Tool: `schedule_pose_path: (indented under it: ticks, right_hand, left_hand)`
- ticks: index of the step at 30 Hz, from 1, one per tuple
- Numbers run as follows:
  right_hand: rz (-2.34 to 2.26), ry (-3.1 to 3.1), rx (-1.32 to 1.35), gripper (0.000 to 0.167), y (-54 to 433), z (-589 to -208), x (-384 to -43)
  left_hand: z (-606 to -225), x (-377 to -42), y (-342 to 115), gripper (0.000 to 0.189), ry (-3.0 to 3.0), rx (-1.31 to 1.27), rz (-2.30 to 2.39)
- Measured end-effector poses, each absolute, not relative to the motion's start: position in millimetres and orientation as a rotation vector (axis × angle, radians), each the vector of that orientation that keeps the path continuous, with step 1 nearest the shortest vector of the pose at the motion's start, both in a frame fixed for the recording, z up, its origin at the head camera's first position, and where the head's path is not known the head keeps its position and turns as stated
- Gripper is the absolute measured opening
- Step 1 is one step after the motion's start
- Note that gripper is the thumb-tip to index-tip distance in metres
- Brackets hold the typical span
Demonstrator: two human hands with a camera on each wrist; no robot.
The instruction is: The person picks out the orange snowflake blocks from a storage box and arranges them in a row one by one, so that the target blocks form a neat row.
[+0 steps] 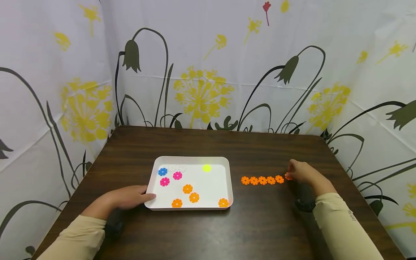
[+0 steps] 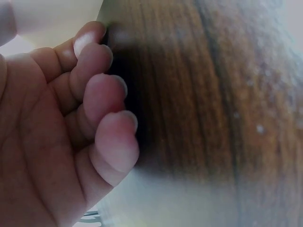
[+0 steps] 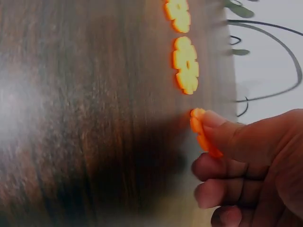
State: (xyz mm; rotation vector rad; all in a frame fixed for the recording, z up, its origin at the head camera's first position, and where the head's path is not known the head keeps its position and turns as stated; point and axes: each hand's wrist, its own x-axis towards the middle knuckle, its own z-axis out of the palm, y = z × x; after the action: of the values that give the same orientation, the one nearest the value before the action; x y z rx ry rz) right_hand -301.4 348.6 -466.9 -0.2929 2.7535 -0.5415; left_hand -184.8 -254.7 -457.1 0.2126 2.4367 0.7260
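My right hand point(image 1: 303, 175) pinches an orange notched, flower-shaped disc point(image 3: 199, 127) between thumb and index finger, low over the table. The disc is at the right end of a row of similar orange discs point(image 1: 262, 180), a small gap away from the nearest one point(image 3: 186, 65). At the white tray's point(image 1: 208, 207) left edge, my left hand point(image 1: 128, 196) grips the rim, thumb over it and the other fingers outside. In the left wrist view those fingers point(image 2: 104, 97) are bent near the wood.
Inside the tray lie several orange discs point(image 1: 187, 189), two pink discs point(image 1: 177, 175), a blue disc point(image 1: 163, 172), a yellow disc point(image 1: 207, 168) and some whitish discs point(image 1: 177, 169). A dark wooden table point(image 1: 208, 234) bears everything. Behind it hangs a flower-patterned curtain point(image 1: 208, 47).
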Motion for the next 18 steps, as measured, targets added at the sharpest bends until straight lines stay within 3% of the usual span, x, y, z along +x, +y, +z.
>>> schedule_pose_path:
  ticks: [12, 18]
  right_hand:
    - [-0.087, 2.689, -0.472, 0.009, 321, -443, -310]
    - [-0.044, 2.823, -0.771, 0.005, 256, -407, -303]
  left_hand:
    - [-457, -186, -255, 0.073, 2.447, 0.232, 0.720]
    - [-460, -185, -255, 0.071, 2.447, 0.231, 0.720]
